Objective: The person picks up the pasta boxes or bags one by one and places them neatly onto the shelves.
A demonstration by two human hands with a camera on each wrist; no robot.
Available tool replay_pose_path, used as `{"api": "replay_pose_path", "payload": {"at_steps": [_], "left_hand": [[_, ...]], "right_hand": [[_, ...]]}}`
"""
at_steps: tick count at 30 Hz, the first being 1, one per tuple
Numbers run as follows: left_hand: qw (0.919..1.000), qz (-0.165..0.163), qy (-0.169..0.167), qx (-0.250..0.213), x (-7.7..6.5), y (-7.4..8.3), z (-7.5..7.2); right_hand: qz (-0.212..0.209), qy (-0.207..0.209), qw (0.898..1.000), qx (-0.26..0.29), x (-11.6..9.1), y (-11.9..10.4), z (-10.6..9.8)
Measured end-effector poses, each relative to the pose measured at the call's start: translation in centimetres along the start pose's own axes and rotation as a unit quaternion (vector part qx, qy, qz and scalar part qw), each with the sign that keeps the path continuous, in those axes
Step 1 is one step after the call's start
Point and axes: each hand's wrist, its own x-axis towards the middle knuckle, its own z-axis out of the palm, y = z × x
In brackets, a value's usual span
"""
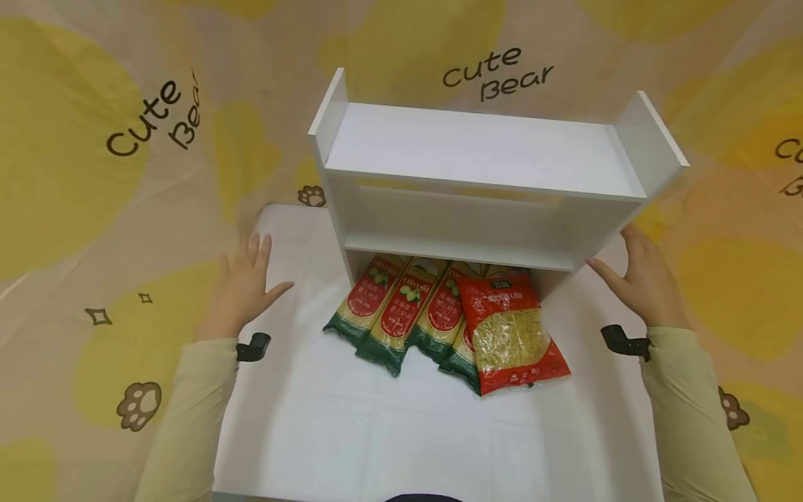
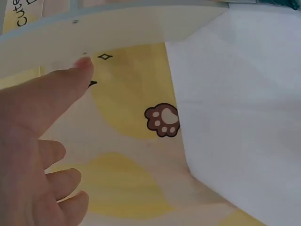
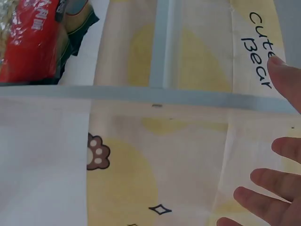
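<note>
Fingers spread and grasping nothing, the left hand (image 1: pixel 241 289) and right hand (image 1: pixel 649 286) flank the white shelf unit (image 1: pixel 483 148) on the counter (image 1: pixel 301 425), its long axis crosswise between them, the right nearer.

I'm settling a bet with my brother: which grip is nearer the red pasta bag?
Right. The right grip is right of the red pasta bag, beside the white shelf; the left grip is farther off, on the shelf's other side.

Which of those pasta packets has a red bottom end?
The wide red packet, at the right of the group and partly covering one of the slim packets. The slim ones show green bottom ends instead.
</note>
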Motion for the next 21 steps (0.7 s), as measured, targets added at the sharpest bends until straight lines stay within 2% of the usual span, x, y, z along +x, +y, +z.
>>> {"api": "replay_pose_path", "payload": {"at_steps": [3,8,10,12,17,21], "left_hand": [[0.9995,-0.008,0.011,-0.028,-0.2,0.2,0.4],[0.9936,-0.021,0.083,-0.074,-0.9,1.0,2.1],[0.9904,-0.031,0.099,-0.091,-1.1,1.5,3.1],[0.9876,-0.043,0.098,-0.115,-1.3,1.9,4.3],[0.9802,-0.068,0.069,-0.173,-1.8,3.2,7.2],[0.9654,-0.082,0.052,-0.242,-1.9,4.3,9.4]], "right_hand": [[-0.002,0.008,1.0,0.016,0.1,-0.5,0.0],[0.019,0.024,0.999,0.032,0.1,-1.6,0.0],[0.031,0.035,0.998,0.037,0.1,-1.9,0.0],[0.041,0.047,0.997,0.044,0.1,-2.2,0.2],[0.055,0.104,0.991,0.066,0.5,-2.5,1.0],[0.087,0.147,0.979,0.114,0.9,-2.5,1.6]]}}
